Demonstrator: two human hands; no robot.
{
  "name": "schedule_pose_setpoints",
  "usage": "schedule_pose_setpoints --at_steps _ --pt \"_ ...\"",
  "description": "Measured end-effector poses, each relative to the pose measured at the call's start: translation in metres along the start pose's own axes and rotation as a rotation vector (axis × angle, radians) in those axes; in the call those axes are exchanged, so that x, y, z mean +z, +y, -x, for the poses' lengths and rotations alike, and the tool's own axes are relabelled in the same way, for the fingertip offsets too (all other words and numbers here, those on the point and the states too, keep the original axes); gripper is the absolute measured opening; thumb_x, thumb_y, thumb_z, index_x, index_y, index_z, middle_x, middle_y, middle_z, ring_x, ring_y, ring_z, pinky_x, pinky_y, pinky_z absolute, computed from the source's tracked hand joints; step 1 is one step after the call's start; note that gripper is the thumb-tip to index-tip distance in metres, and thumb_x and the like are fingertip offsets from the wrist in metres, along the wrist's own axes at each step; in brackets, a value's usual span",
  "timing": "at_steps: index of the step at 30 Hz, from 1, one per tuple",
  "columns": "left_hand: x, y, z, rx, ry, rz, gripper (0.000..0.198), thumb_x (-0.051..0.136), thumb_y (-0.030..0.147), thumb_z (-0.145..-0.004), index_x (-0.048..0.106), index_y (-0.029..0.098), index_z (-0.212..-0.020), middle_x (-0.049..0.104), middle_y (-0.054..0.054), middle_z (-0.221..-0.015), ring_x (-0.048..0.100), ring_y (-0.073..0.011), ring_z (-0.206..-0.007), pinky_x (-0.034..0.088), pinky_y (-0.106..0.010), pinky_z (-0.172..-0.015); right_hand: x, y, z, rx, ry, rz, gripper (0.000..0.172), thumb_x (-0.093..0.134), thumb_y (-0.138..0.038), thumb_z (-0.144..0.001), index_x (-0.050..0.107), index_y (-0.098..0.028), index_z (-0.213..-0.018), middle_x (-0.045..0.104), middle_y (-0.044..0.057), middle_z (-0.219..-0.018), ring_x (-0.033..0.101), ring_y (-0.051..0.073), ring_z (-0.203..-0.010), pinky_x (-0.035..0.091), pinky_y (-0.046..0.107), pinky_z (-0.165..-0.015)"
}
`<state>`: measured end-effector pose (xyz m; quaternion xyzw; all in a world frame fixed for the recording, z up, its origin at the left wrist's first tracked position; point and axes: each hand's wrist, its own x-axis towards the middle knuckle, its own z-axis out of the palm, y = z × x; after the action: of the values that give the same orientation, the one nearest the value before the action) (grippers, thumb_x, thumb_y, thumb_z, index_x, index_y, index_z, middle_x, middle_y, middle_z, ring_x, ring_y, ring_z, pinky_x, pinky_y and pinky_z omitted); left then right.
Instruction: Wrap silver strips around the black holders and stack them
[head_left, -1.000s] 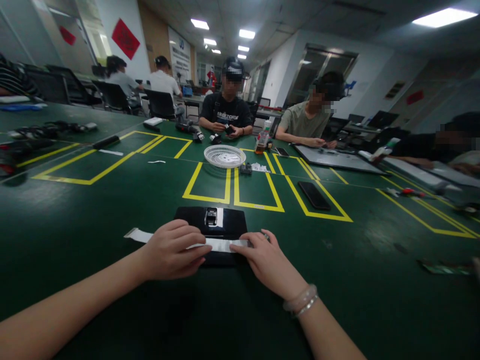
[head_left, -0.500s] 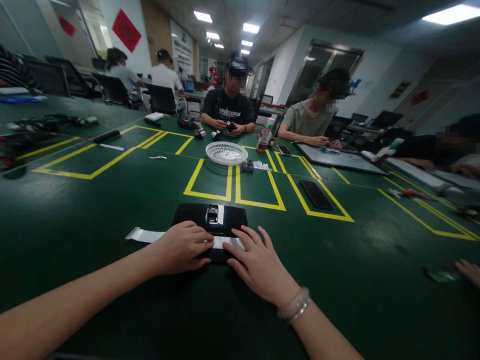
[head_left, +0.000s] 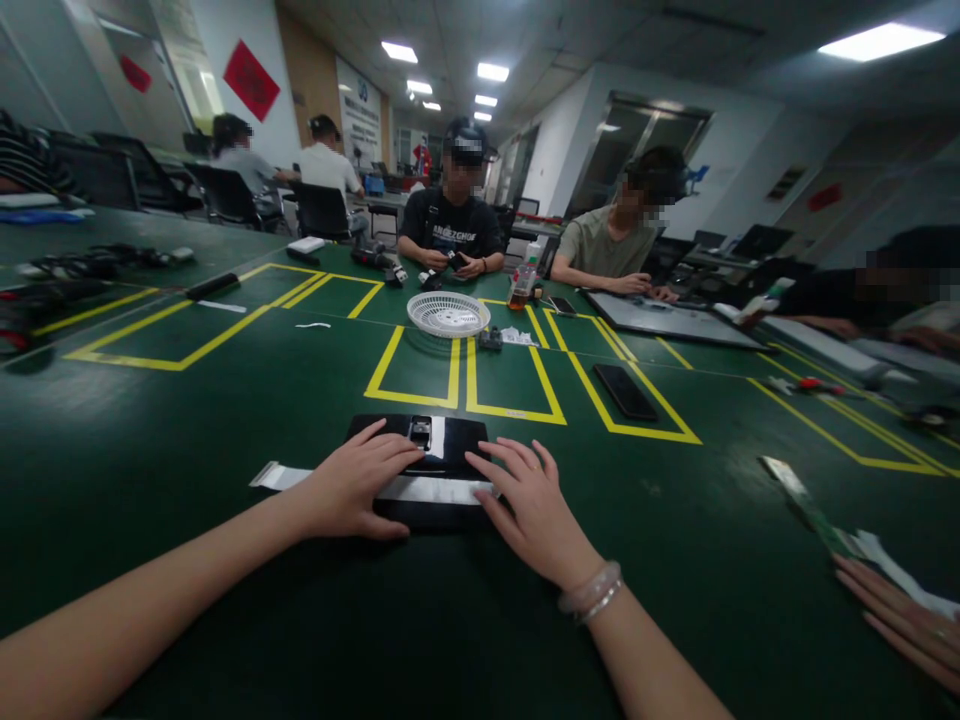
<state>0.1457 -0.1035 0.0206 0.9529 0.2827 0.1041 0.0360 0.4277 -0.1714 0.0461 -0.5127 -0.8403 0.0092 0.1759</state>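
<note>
In front of me on the green table lies a flat black plastic panel [head_left: 457, 442] with a small square opening near its far edge. Across it runs a white flat ribbon cable [head_left: 439, 489], whose connector end sticks out past the panel on the left. My left hand [head_left: 364, 482] rests on the left part of the panel, fingers spread and thumb over the near edge. At the panel's right edge, my right hand [head_left: 531, 500] has its fingers apart, with fingertips near the cable's right end. Neither hand grips anything.
Beyond the panel stand a white plastic basket [head_left: 448, 315], a bottle [head_left: 522, 285] and a black phone [head_left: 625, 390]. At right, another person's hand [head_left: 896, 610] is at a green circuit board [head_left: 806, 510]. Tools and cables [head_left: 105, 262] lie at left; co-workers sit opposite.
My hands have moved apart, uncovering more of the ribbon cable; my left fingers now reach further up the panel. At right, the other person's hand and circuit board have come further into view.
</note>
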Motion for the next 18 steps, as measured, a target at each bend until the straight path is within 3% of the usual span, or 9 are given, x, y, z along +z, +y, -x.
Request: schedule_pose_setpoints --at_steps 4,9,13,18 --pt "-0.013 -0.019 0.005 -0.075 0.048 -0.042 0.079 0.072 0.060 -0.083 0.047 0.016 -0.144 0.046 -0.013 -0.140 0.041 -0.0331 -0.130 0.005 -0.052 -0.120 0.001 0.006 0.000 0.025 0.053 -0.003 0.038 0.047 -0.032 -0.099 0.053 -0.032 -0.136 0.057 0.005 -0.140 0.042 0.025 -0.136 0.022 0.054 -0.116" --pt "-0.038 -0.077 0.030 -0.335 0.207 -0.207 0.078 0.057 0.067 -0.088 0.050 0.008 -0.139 0.047 -0.017 -0.137 0.041 -0.0368 -0.128 0.003 -0.057 -0.117 0.004 0.010 -0.001 0.045 0.083 -0.019 0.032 0.051 -0.029 -0.097 0.061 -0.029 -0.127 0.062 0.005 -0.132 0.048 0.025 -0.131 0.028 0.051 -0.113" --pt "-0.055 -0.127 0.069 -0.688 0.185 -0.359 0.077 0.049 0.064 -0.093 0.050 0.000 -0.136 0.046 -0.023 -0.135 0.040 -0.0390 -0.125 0.014 -0.063 -0.111 0.006 0.015 -0.001 0.091 0.090 -0.002 0.027 0.054 -0.028 -0.095 0.066 -0.027 -0.119 0.067 0.006 -0.123 0.055 0.026 -0.121 0.035 0.050 -0.107" --pt "-0.071 -0.168 0.124 -1.194 0.072 -0.369 0.094 0.045 0.080 -0.088 0.048 0.001 -0.138 0.047 -0.024 -0.133 0.043 -0.0423 -0.120 0.027 -0.063 -0.103 0.004 0.018 -0.002 0.165 0.113 0.020 0.024 0.054 -0.026 -0.094 0.068 -0.025 -0.114 0.069 0.006 -0.117 0.058 0.024 -0.114 0.040 0.045 -0.101"
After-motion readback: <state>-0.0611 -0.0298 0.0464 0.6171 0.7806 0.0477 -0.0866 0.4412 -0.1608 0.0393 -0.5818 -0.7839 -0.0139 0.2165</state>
